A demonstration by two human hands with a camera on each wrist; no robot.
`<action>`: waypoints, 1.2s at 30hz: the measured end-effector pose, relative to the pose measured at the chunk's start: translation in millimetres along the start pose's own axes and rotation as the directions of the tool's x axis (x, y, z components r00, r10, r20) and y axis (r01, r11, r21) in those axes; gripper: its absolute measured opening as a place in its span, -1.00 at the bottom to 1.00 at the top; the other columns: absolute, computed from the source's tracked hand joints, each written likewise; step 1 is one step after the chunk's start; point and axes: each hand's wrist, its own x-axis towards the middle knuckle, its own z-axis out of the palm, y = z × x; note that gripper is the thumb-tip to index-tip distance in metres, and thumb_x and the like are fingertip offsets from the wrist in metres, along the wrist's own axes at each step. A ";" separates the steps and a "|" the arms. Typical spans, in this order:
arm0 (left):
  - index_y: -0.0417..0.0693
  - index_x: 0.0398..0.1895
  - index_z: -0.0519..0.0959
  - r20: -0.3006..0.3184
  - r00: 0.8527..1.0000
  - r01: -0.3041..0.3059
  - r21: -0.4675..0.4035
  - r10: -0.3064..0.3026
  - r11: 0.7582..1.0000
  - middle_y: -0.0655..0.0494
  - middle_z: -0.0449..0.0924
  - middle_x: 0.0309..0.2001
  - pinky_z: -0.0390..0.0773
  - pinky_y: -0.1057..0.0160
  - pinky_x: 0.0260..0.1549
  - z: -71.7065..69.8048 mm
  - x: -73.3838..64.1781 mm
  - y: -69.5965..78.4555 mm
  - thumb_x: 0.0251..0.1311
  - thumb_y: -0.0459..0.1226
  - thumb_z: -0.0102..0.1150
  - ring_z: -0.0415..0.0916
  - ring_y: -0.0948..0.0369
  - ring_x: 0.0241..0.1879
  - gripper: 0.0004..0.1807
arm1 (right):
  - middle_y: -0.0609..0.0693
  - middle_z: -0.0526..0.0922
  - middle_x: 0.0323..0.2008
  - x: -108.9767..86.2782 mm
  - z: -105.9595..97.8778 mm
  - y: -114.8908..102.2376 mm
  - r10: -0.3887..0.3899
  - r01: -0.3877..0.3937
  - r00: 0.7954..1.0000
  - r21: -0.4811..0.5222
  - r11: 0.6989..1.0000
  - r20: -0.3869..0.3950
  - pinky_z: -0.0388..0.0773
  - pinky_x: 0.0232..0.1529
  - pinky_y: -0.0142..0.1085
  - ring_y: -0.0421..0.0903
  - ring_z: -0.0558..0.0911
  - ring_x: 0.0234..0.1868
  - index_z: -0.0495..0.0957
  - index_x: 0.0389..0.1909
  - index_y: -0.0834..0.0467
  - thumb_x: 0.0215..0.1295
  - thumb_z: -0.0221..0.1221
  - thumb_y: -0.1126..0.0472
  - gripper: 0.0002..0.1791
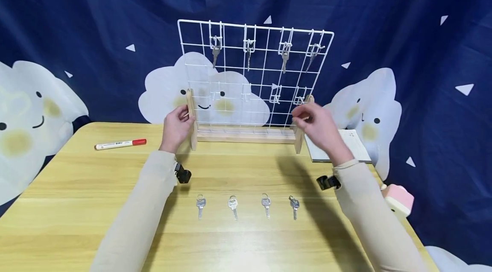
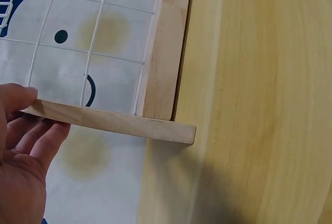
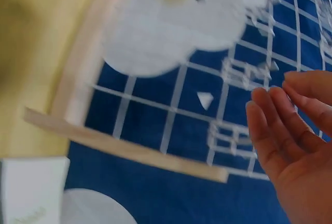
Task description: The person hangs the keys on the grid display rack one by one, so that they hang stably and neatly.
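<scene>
A white wire grid rack (image 1: 267, 50) stands in a wooden base at the back of the table. My left hand (image 1: 177, 128) pinches the rack's left wooden post (image 2: 116, 123) between thumb and fingers. Beside the right wooden post (image 3: 129, 148), my right hand (image 3: 298, 130) is raised with its fingers lightly bent and nothing between them. Several keys, among them a hanging key (image 1: 285, 59), dangle from hooks along the grid's upper row. More hooks (image 1: 274, 95) sit lower on the grid. Several silver keys, one a key (image 1: 232, 207), lie in a row on the table before the rack.
A red-capped marker (image 1: 121, 144) lies on the wooden table (image 1: 77, 203) at left. Behind the right post is a white flat box or pad (image 1: 355, 146). A pink and white object (image 1: 398, 200) sits at the right edge. A blue curtain (image 1: 115, 3) hangs behind.
</scene>
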 end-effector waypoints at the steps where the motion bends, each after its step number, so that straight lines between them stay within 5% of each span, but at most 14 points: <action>1: -0.37 0.34 0.34 0.001 1.000 -0.002 0.001 0.002 1.000 -0.30 0.41 0.25 0.50 0.25 0.17 -0.6 -0.1 0.1 0.30 -0.47 0.14 0.44 -0.04 0.21 -0.47 | 0.11 0.63 -0.22 -4.1 6.2 -0.2 -0.001 0.001 0.999 0.010 1.000 0.032 0.65 -0.17 -0.24 -0.01 0.61 -0.25 0.62 -0.20 0.30 0.24 0.26 0.44 -0.88; 6: -0.37 0.34 0.33 0.009 1.000 -0.005 0.003 0.005 1.000 -0.31 0.41 0.26 0.50 0.25 0.17 -1.8 0.3 -1.2 0.31 -0.47 0.14 0.44 -0.04 0.21 -0.47 | 0.10 0.62 -0.22 -23.5 33.8 -2.8 -0.014 0.008 0.983 0.035 0.999 0.182 0.69 -0.15 -0.17 -0.01 0.64 -0.22 0.62 -0.19 0.30 0.24 0.24 0.44 -0.87; 16: -0.36 0.35 0.32 0.009 1.000 -0.004 0.001 0.004 1.000 -0.30 0.39 0.27 0.50 0.25 0.17 -0.6 1.0 -3.3 0.30 -0.47 0.15 0.42 -0.05 0.23 -0.46 | 0.09 0.65 -0.22 -45.4 78.8 -18.6 -0.076 0.078 0.914 0.011 0.997 0.398 0.67 -0.09 -0.15 -0.08 0.64 -0.20 0.62 -0.19 0.26 0.26 0.26 0.35 -0.87; 22: -0.41 0.31 0.35 0.002 0.999 -0.041 0.000 0.041 0.999 -0.33 0.42 0.23 0.49 0.26 0.17 -1.6 1.8 -3.0 0.29 -0.48 0.16 0.44 -0.07 0.21 -0.48 | 0.08 0.63 -0.17 -51.4 107.9 -37.5 -0.116 0.119 0.847 0.029 0.992 0.518 0.62 0.01 -0.12 -0.04 0.62 -0.13 0.60 -0.09 0.28 0.27 0.26 0.34 -0.79; 28: -0.41 0.31 0.35 0.008 0.999 -0.037 -0.004 0.037 0.999 -0.33 0.42 0.23 0.49 0.25 0.18 -1.6 1.8 -1.0 0.29 -0.48 0.15 0.44 -0.07 0.21 -0.48 | 0.02 0.63 -0.13 -54.2 143.4 -58.5 -0.173 0.178 0.763 0.055 0.983 0.622 0.59 0.00 -0.36 -0.14 0.60 -0.12 0.60 -0.05 0.25 0.29 0.27 0.31 -0.76; 36: -0.39 0.32 0.35 0.006 1.000 -0.030 -0.003 0.030 1.000 -0.31 0.43 0.24 0.48 0.24 0.19 -1.6 1.2 -2.2 0.30 -0.47 0.15 0.43 -0.05 0.22 -0.48 | -0.10 0.60 -0.14 -52.1 183.8 -78.9 -0.212 0.263 0.695 0.032 0.964 0.687 0.49 -0.03 -0.58 -0.26 0.57 -0.14 0.62 -0.01 0.18 0.22 0.30 0.33 -0.70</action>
